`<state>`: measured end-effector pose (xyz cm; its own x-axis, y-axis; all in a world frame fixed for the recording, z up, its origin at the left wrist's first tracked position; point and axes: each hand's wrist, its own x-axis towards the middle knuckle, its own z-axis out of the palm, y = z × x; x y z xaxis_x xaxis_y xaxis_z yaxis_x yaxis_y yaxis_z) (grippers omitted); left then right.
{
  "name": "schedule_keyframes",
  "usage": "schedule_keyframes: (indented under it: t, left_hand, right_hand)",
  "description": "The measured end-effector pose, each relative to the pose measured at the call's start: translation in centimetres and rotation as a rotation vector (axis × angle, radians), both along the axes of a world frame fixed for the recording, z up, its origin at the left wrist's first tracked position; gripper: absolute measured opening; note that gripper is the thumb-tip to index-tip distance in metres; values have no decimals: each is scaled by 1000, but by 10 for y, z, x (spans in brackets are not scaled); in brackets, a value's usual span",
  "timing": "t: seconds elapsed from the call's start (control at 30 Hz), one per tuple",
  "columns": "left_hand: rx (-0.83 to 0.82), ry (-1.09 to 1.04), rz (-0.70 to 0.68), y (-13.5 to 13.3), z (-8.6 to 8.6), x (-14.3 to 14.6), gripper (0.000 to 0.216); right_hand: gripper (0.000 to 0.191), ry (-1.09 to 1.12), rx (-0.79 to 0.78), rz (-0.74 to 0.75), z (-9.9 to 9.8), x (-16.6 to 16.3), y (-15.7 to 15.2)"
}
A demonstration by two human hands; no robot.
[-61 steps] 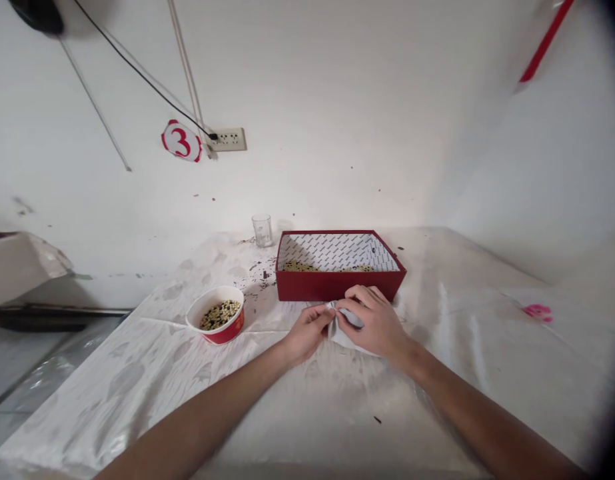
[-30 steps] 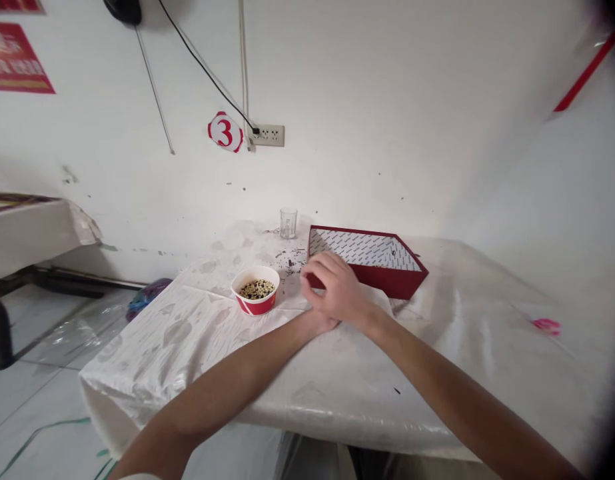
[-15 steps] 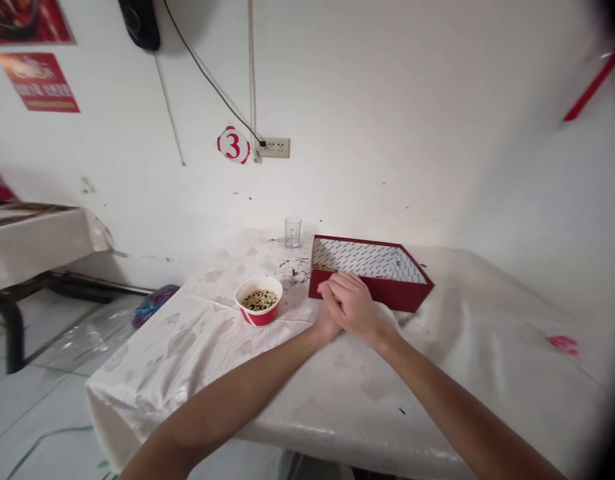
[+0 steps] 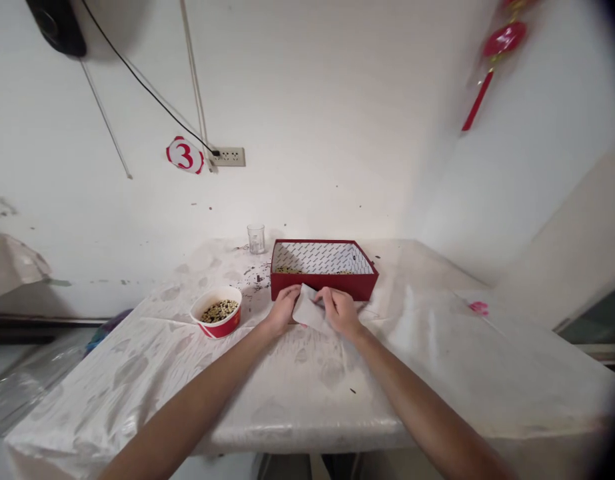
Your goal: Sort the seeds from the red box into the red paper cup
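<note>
Between my two hands is a thin, pale sheet (image 4: 308, 311) that looks like a paper napkin or tissue, held in front of the red box. My left hand (image 4: 284, 309) grips its left side with curled fingers. On the other side, my right hand (image 4: 340, 312) pinches the sheet near its top edge. Just behind the hands stands an open red box (image 4: 323, 285) with a white patterned lining and some light grains or seeds inside. To the left is a red and white paper bowl (image 4: 221, 329) holding mixed black and pale grains.
A clear glass (image 4: 256, 240) stands near the wall, with dark crumbs (image 4: 258, 277) scattered beside it. A wrinkled plastic cover (image 4: 287, 400) lies over the table. Toward the right is a small pink item (image 4: 479, 308). A socket strip (image 4: 228, 157) is on the wall.
My hands, earlier clasped one over the other, have come apart, and the pale sheet now shows between them. The view has turned to the right.
</note>
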<state>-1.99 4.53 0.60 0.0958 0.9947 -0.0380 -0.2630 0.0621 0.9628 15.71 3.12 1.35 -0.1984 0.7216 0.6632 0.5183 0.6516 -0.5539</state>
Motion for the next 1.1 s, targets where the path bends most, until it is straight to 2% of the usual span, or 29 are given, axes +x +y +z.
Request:
schedule_keyframes:
  t: [0.07, 0.2, 0.27, 0.4, 0.5, 0.67, 0.77, 0.83, 0.93, 1.03, 1.1]
  left_hand:
    - [53, 65, 2, -2, 6, -3, 44]
    - [176, 194, -152, -6, 15, -4, 47]
    - [209, 194, -185, -9, 17, -2, 48]
    - [192, 58, -201, -15, 16, 4, 49]
    - [153, -71, -216, -19, 18, 7, 39]
    - [39, -259, -396, -22, 20, 7, 31]
    - [16, -322, -299, -19, 15, 8, 22]
    - [20, -315, -265, -16, 9, 9, 23]
    - [28, -324, -286, -11, 2, 8, 24]
    - [38, -315, -267, -7, -2, 6, 22]
    - [41, -279, -259, -6, -3, 4, 23]
  right_hand:
    - [54, -6, -27, 20, -3, -1, 0]
    - [52, 23, -42, 32, -3, -1, 0]
    - [48, 47, -29, 31, -1, -1, -1]
    - [37, 84, 0, 26, 4, -1, -2]
    - [32, 94, 11, 29, 6, -1, -2]
    - [26, 142, 12, 56, 9, -5, -7]
    - [25, 170, 43, 114, 13, -8, -11]
    - [27, 161, 75, 114, 22, -7, -9]
    - [31, 43, 57, -57, 50, -3, 12]
    - [28, -271, -143, -310, 85, 4, 51]
    - [18, -321, -229, -361, 100, 7, 80]
